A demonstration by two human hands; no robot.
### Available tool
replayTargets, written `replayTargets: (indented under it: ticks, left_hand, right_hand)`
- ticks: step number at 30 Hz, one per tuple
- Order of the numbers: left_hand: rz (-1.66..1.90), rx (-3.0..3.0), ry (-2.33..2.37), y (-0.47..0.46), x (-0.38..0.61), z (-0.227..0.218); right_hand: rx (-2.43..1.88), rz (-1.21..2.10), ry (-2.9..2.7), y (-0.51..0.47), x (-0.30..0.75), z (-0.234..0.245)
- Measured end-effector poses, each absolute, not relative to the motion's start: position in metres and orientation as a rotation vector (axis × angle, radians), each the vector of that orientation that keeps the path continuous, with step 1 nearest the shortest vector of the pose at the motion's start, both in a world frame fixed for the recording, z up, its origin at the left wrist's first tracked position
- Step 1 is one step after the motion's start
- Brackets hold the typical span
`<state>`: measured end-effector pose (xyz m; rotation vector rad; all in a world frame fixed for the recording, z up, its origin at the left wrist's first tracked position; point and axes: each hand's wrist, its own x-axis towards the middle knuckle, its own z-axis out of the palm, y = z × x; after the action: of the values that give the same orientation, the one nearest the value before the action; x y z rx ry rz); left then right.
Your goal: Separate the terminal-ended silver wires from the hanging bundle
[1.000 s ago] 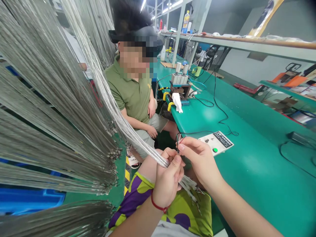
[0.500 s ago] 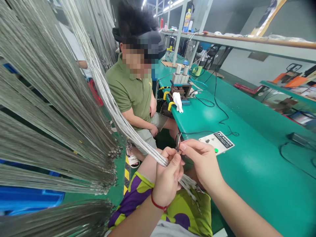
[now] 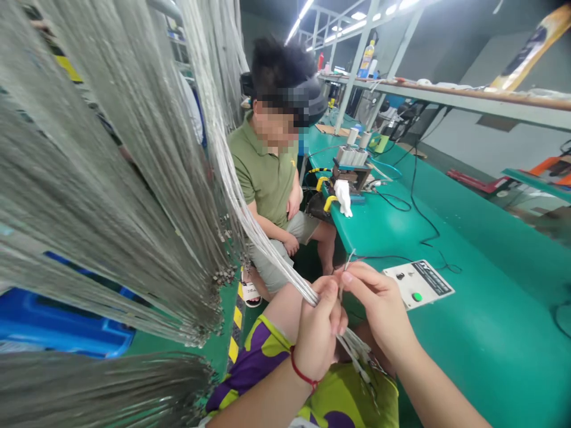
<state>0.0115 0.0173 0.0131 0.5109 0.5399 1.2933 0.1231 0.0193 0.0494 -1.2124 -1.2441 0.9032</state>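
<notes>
Beside the green bench (image 3: 446, 356), your left hand (image 3: 317, 339) clamps the wire bundle (image 3: 267, 249). Keep it firm while your right hand (image 3: 379, 303) pinches one wire end (image 3: 347, 261) squarely.

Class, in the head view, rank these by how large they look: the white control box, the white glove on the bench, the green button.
1. white control box
2. white glove, farther away, so its true size is unsure
3. green button

Factory assembly line: green workbench (image 3: 446, 356), hanging wire bundles (image 3: 111, 178), crimping fixture (image 3: 352, 166).
</notes>
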Motion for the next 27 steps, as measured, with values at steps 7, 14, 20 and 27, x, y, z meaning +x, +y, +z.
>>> replayTargets:
  ticks: [7, 14, 20, 27]
  left_hand:
    - [1.417, 0.379, 0.658, 0.025, 0.0, 0.006]
    - [1.425, 0.363, 0.608, 0.028, -0.012, -0.001]
    - [1.259, 0.383, 0.561, 0.026, -0.024, 0.002]
    - [1.21, 0.521, 0.613, 0.031, -0.032, 0.014]
  right_hand:
    - [-1.23, 0.924, -1.028, 0.057, 0.119, 0.046]
    - [-1.14, 1.091, -0.996, 0.123, 0.11, 0.044]
    - [-1.143, 1.077, -0.959, 0.159, 0.11, 0.02]
    - [-1.206, 1.105, -0.936, 0.168, 0.122, 0.007]
